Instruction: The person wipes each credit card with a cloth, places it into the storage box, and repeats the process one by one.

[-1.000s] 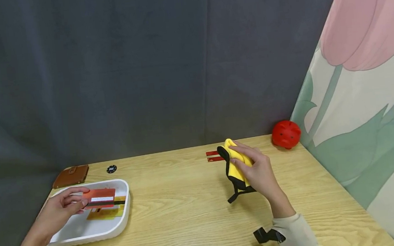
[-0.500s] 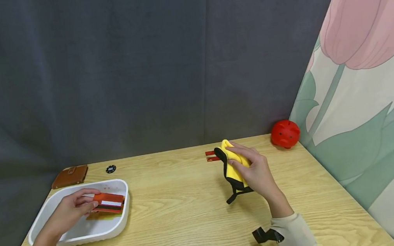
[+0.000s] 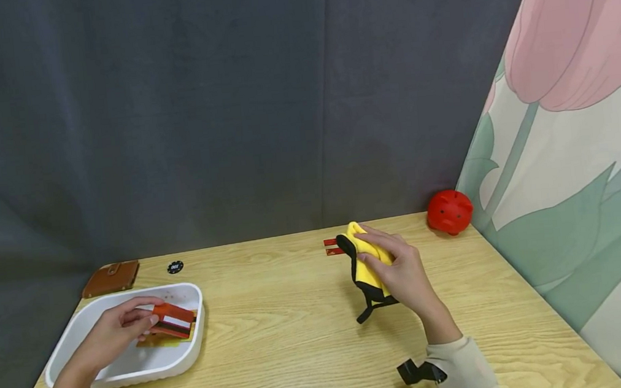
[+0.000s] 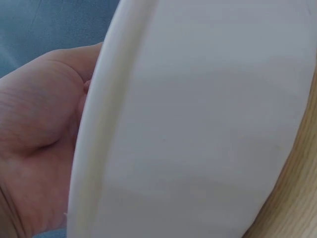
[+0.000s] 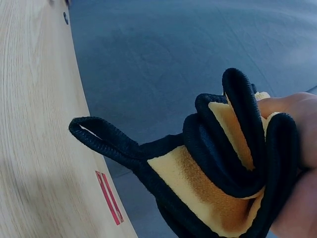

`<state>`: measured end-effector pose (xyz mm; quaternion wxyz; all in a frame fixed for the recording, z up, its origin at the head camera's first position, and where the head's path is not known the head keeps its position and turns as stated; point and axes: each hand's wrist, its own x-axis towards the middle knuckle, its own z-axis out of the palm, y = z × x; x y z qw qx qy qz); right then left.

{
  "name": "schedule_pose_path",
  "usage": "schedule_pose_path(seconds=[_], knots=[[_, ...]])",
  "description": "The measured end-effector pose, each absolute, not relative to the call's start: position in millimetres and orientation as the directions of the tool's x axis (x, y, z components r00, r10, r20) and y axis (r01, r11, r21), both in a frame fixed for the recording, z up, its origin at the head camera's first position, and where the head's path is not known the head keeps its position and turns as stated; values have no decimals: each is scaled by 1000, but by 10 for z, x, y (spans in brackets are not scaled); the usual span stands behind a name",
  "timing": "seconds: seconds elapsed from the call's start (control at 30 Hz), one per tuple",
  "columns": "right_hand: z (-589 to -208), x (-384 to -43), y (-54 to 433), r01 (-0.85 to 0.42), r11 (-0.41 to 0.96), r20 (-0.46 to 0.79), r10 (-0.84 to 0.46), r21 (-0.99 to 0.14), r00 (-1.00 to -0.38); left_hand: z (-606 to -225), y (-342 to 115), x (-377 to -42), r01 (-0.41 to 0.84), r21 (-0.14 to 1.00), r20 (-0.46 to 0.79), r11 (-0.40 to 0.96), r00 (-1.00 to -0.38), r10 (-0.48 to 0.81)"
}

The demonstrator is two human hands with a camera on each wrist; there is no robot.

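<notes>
Low over the right part of a white tray (image 3: pixel 138 377), my left hand (image 3: pixel 102 345) pinches a tilted red card (image 3: pixel 176 316) with a white strip and a dark stripe. Beneath it a yellow card (image 3: pixel 171 342) lies in the tray, partly covered by the red one. The left wrist view has the tray wall (image 4: pixel 198 124) in front of my palm, so the card and fingertips are hidden there. My right hand (image 3: pixel 406 275) grips a bunched yellow cloth (image 3: pixel 371 270) with black edging. Its black loop (image 5: pixel 104 136) sticks out from the folds in the right wrist view.
Behind the tray lie a brown leather wallet (image 3: pixel 111 278) and a black poker chip (image 3: pixel 175 267). Two red strips (image 3: pixel 333 251) show beside the cloth, partly hidden by it. A red piggy bank (image 3: pixel 449 212) stands at the back right corner, near the curtain.
My left hand has moved right and the red card is now lower and tilted over the yellow card. The right hand with the cloth has drifted slightly left.
</notes>
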<state>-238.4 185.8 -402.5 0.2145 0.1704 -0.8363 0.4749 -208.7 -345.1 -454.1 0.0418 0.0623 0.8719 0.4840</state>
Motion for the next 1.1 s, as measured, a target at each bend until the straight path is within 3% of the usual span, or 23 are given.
schedule_pose_path(seconds=[0.23,0.57,1.1], knots=[[-4020,-2385,1863,-492,496,523,-85,-716,-848,-4525,-3502,-2063,86,809,7,581,-991,136],[-4023,-2382,1866,-500,491,531,-89,-713,-843,-4575,-3487,-2091,184,819,91,544,-977,194],[-4026,-2387,1863,-493,500,521,-94,-712,-848,-4549,-3432,-2097,55,785,-19,618,-993,112]])
